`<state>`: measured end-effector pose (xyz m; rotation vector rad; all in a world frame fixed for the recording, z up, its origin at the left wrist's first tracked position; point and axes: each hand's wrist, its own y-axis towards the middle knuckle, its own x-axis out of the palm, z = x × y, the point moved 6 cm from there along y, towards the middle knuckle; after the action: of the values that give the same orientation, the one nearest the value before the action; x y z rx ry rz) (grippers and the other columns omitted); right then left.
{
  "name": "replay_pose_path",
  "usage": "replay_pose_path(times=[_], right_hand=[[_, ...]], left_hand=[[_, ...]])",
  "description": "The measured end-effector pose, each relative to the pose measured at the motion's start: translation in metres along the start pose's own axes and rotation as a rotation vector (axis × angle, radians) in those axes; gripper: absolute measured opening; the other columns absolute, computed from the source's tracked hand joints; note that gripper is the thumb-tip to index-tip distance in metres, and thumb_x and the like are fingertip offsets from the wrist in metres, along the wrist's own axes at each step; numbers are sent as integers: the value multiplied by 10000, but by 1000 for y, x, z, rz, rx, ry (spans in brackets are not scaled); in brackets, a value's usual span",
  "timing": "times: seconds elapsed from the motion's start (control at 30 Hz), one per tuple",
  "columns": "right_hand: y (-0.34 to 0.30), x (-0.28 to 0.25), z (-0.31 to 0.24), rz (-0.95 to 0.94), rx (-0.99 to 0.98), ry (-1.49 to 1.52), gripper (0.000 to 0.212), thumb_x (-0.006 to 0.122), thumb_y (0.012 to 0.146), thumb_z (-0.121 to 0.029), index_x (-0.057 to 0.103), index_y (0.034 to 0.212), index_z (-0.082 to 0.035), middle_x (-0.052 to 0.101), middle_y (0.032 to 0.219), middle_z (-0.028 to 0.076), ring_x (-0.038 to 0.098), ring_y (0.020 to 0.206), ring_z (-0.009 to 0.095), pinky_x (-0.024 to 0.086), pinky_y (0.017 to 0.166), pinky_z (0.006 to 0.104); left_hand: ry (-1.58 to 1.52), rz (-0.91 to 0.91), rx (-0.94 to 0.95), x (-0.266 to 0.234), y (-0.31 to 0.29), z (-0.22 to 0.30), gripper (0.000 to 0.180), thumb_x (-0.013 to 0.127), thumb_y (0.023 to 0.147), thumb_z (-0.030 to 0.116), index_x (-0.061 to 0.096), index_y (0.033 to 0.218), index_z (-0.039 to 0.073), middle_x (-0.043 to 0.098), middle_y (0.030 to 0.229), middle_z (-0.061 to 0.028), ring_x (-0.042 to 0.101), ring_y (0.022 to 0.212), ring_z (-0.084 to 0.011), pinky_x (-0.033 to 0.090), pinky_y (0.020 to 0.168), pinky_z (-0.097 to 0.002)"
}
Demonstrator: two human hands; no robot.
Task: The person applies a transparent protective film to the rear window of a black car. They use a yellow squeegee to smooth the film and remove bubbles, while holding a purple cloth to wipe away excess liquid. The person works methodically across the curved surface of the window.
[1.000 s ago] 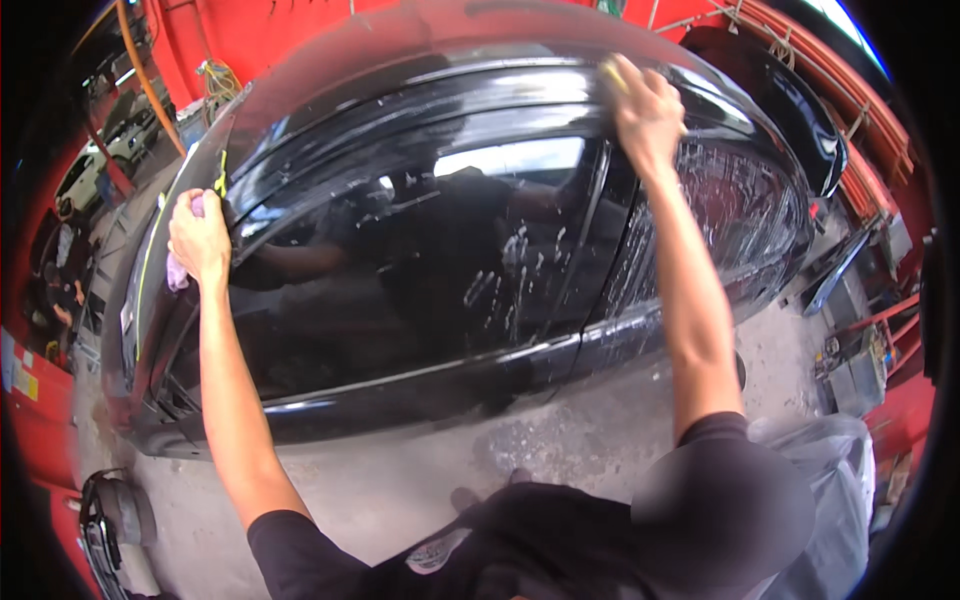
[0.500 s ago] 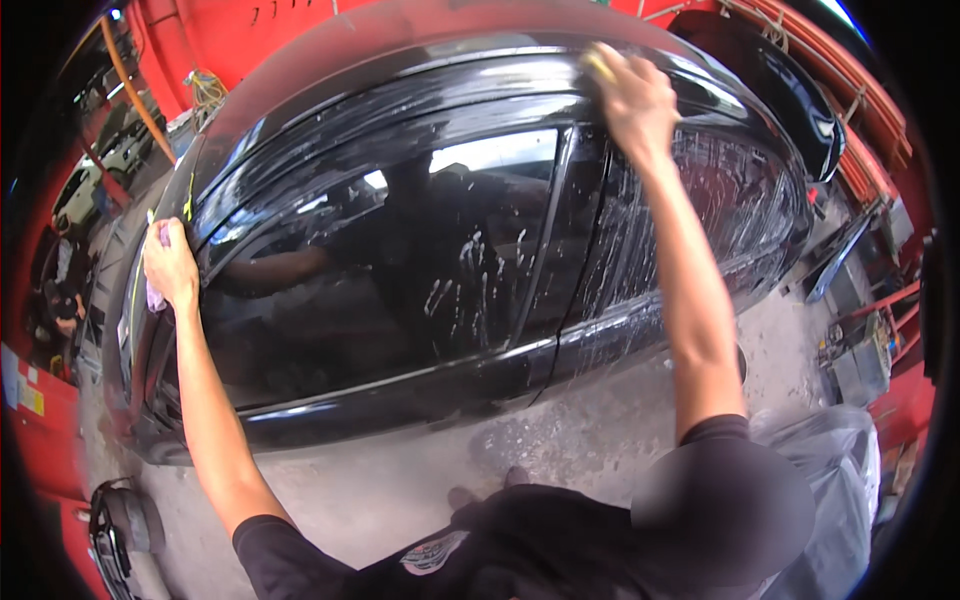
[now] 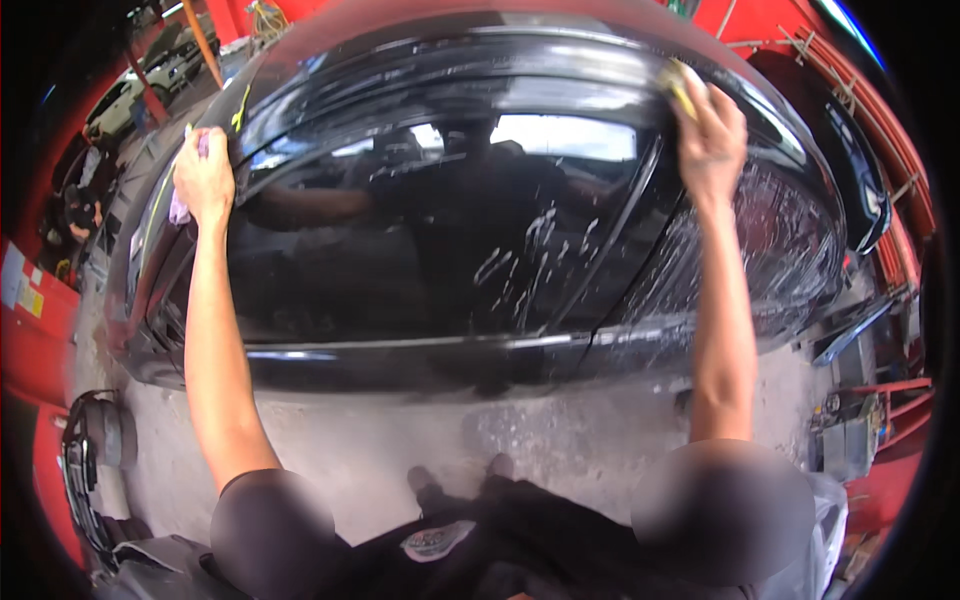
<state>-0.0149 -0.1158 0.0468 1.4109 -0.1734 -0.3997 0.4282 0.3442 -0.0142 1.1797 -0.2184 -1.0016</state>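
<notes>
A black car (image 3: pixel 430 365) spans the view in front of me, its side window (image 3: pixel 350 265) reflecting a dark figure. Bunched in my left hand (image 3: pixel 207 182) is a purple cloth (image 3: pixel 179 209), held by the car's left end near the windshield side. My right hand (image 3: pixel 714 150) grips a yellow sponge (image 3: pixel 682 95) against the wet roof edge above the rear door; its fingers are partly blurred. White suds streak the front window and cover much of the rear window (image 3: pixel 740 240). A strip of yellow-green tape (image 3: pixel 241 108) sticks to the car beyond my left hand.
Concrete floor (image 3: pixel 300 430) lies between me and the car, with a wet patch. A dark car part (image 3: pixel 105 440) stands at the lower left. On the right are a red rack (image 3: pixel 905 215) and a grey metal box (image 3: pixel 848 450). Another person (image 3: pixel 82 210) is at the far left.
My right hand has moved right with the sponge along the roof edge. My view has shifted, and the left hand with the cloth now appears slightly higher and further right.
</notes>
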Motion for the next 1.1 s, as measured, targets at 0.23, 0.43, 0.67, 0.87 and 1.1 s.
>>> replay_pose_path(times=[0.23, 0.43, 0.67, 0.87, 1.1], right_hand=[[18, 80, -283, -297, -279, 536, 481, 707, 833, -62, 777, 1264, -264, 681, 1259, 115, 648, 1128, 346, 501, 986, 489], [8, 26, -87, -512, -228, 191, 501, 726, 932, -165, 704, 1433, -156, 652, 1352, 222, 611, 1248, 400, 468, 1095, 486], [35, 99, -340, -465, -418, 510, 489, 767, 855, -143, 755, 1322, -286, 664, 1250, 124, 637, 1157, 335, 496, 1017, 484], [42, 82, -234, -571, -359, 311, 575, 760, 865, -93, 709, 1421, -232, 660, 1223, 142, 628, 1145, 353, 529, 992, 481], [35, 105, -331, -448, -415, 359, 597, 765, 839, -120, 714, 1419, -251, 653, 1280, 169, 631, 1145, 362, 481, 1036, 502]], left_hand=[[24, -136, 87, 4, 10, 2, 451, 638, 967, 467, 766, 1147, 73, 753, 1135, -214, 693, 1101, -418, 522, 964, -510], [-29, -111, 61, -7, 8, -30, 395, 650, 964, 431, 769, 1110, 84, 754, 1103, -197, 696, 1078, -415, 526, 953, -511], [-66, -86, 81, 0, 3, -21, 372, 650, 959, 441, 777, 1088, 116, 762, 1083, -183, 705, 1040, -411, 533, 932, -519], [46, -175, 14, -25, 7, -95, 364, 648, 966, 416, 764, 1090, 94, 754, 1070, -166, 688, 1051, -400, 517, 925, -528], [-33, -105, -76, -22, -1, -92, 374, 662, 937, 434, 780, 1081, 110, 771, 1094, -175, 715, 1059, -401, 536, 930, -506]])
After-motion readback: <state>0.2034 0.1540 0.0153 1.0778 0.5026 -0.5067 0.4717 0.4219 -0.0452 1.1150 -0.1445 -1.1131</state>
